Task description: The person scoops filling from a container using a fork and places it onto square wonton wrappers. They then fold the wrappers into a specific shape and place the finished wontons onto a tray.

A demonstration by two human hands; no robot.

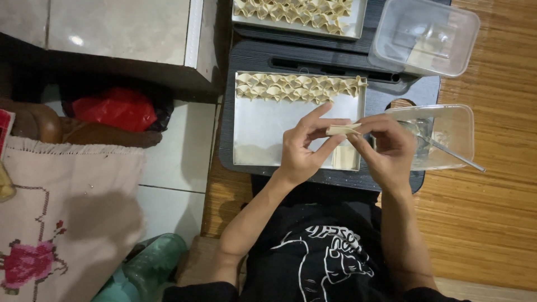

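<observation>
My left hand (305,146) and my right hand (386,146) meet above a metal tray (260,134) and pinch a small pale dough wrapper (342,129) between their fingertips. Both hands grip the same piece. Rows of folded dough pieces (299,88) line the tray's far edge. A short stack of flat wrappers (345,157) lies at the tray's near right corner, just below my hands.
The tray rests on a dark lap table (254,59). A second tray of folded pieces (296,12) stands farther back. Two clear plastic containers (425,34) sit at the right, the nearer container (447,137) holding a metal spoon (450,150). A woven mat (492,196) covers the floor.
</observation>
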